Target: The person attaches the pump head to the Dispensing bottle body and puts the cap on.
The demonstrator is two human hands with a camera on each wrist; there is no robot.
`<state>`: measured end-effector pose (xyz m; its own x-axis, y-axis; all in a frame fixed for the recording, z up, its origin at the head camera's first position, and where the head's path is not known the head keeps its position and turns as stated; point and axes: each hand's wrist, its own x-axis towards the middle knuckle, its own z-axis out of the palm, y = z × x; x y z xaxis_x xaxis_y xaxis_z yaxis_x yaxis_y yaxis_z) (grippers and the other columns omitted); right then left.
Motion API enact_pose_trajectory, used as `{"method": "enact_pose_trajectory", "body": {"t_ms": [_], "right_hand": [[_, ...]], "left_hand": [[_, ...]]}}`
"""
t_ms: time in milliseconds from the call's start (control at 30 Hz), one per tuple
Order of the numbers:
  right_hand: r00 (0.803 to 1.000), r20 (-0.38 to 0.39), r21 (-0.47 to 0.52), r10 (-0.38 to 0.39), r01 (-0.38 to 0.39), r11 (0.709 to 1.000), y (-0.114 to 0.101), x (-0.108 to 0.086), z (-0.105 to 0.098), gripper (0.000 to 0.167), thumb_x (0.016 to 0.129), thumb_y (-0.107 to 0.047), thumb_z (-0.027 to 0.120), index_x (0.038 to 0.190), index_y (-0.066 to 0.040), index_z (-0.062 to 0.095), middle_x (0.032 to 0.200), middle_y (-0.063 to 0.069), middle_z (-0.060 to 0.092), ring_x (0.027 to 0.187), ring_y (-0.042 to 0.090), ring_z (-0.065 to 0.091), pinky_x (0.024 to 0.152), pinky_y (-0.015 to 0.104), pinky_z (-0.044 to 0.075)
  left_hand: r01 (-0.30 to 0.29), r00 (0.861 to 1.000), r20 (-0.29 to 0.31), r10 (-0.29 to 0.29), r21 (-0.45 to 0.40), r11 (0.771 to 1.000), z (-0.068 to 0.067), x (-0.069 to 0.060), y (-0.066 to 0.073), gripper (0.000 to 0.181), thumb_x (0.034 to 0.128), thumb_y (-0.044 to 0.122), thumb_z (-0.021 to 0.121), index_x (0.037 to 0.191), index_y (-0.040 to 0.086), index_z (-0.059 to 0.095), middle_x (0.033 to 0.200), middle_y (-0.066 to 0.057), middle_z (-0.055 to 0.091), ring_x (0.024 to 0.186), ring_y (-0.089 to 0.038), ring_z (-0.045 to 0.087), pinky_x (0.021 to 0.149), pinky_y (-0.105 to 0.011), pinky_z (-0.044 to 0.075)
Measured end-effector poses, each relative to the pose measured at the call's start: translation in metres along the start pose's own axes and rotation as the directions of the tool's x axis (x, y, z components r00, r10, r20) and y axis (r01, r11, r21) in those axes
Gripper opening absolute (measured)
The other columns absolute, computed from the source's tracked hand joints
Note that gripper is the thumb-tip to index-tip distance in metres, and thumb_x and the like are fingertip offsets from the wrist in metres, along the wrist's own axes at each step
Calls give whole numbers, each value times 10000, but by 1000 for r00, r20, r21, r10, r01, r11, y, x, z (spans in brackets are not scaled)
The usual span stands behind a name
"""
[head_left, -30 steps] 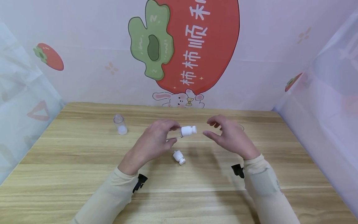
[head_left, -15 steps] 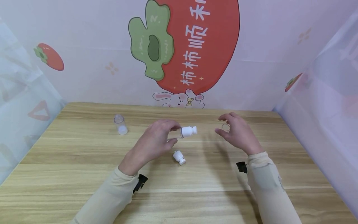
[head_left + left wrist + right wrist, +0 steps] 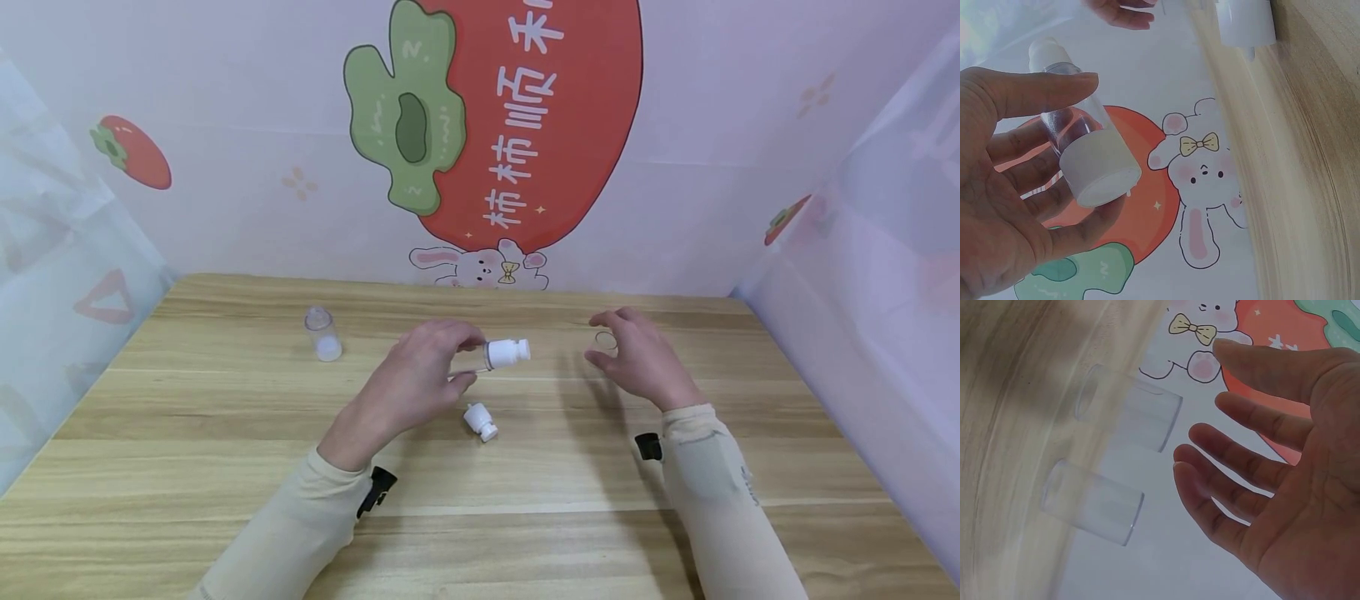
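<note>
My left hand (image 3: 412, 375) holds a small clear pump bottle (image 3: 1100, 169) with a white base, tilted on its side above the table. Its white pump top (image 3: 507, 352) points right. Thumb and fingers wrap the clear body. To the right, my right hand (image 3: 641, 358) has its fingers loosely bent and apart, with nothing gripped. Beside it stand two clear cylindrical caps in the right wrist view, one nearer the thumb (image 3: 1160, 419) and a second cap (image 3: 1094, 503). In the head view only a thin cap rim shows between thumb and fingers; the other cap is hidden.
A loose white pump head (image 3: 480, 422) lies on the wooden table (image 3: 480, 533) just below the left hand. Farther left is another clear bottle (image 3: 324, 333) with a white base. A printed white backdrop (image 3: 247, 225) borders the table at the back and sides.
My right hand has moved away from the bottle, to the right, and come close to a clear cap. The left hand and its bottle have stayed almost still.
</note>
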<state>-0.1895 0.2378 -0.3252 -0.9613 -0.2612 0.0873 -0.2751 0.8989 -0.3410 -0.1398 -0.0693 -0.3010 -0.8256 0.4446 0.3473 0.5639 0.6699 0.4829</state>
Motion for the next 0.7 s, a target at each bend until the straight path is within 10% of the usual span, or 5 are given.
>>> {"method": "enact_pose_trajectory", "body": {"t_ms": [700], "right_hand": [[999,-3,-25,-37,37,999,6,1,7,427,942,-149,711,1324,5,600,1306,255,550,1164,448,547,965,602,452]], "left_hand": [[-19,1000,-2,19,14,1000,1,0,-1,369,772,-19,853,1109,43,716,1088,-58,725,1012,-219,678,879,-403,559]]}}
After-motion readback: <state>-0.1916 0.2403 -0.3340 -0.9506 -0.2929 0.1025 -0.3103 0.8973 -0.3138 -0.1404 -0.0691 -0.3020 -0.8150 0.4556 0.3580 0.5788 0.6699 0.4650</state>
